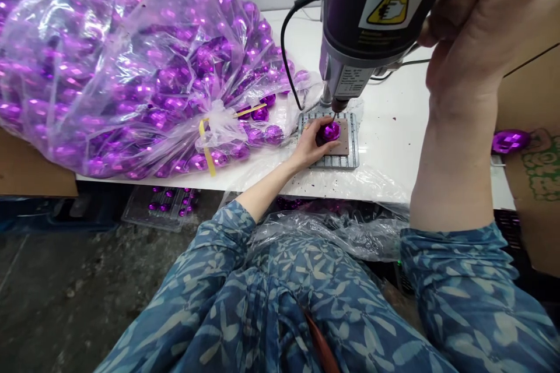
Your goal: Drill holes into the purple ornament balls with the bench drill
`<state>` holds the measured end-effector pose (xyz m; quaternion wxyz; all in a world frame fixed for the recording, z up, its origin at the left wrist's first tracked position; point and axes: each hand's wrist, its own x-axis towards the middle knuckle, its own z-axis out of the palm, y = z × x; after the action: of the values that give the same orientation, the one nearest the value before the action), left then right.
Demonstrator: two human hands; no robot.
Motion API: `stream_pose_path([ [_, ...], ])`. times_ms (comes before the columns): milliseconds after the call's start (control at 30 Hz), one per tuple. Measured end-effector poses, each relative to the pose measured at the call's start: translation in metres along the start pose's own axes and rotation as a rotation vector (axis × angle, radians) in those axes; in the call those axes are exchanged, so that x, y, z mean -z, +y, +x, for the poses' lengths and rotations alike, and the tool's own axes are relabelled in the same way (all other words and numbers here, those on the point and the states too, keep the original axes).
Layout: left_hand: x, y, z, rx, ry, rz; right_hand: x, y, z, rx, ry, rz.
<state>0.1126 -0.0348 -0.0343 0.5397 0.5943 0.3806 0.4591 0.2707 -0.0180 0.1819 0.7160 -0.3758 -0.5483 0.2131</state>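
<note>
A small drill press stands on the white table, its bit pointing down at a shiny purple faceted ball. My left hand grips that ball between thumb and fingers on a brown board over the slotted metal base. The bit's tip appears to meet the ball's top, though I cannot tell whether it has gone in. High at the right, my right hand is closed beside the drill head, fingers curled; what it grips is hidden.
A big clear bag of purple balls, tied with yellow strip, fills the table's left. Loose plastic film hangs over the front edge. Another purple faceted piece lies right, by a cardboard box. A tray with balls sits below.
</note>
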Motion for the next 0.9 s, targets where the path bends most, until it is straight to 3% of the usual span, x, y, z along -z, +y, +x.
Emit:
stream_pose_path([
  [267,-0.002,-0.011,0.0,0.048,0.031,0.012,0.003,0.002,0.0,-0.036,0.011,-0.039],
  [467,-0.003,-0.004,-0.001,0.079,0.069,-0.076,0.004,-0.003,-0.005,-0.095,0.034,-0.121],
  [700,-0.004,0.001,0.001,0.143,0.106,-0.172,0.011,0.021,-0.012,0.127,0.087,-0.042],
  [900,-0.003,-0.005,0.001,0.109,0.092,-0.142,0.01,0.024,-0.027,0.171,0.161,-0.157],
])
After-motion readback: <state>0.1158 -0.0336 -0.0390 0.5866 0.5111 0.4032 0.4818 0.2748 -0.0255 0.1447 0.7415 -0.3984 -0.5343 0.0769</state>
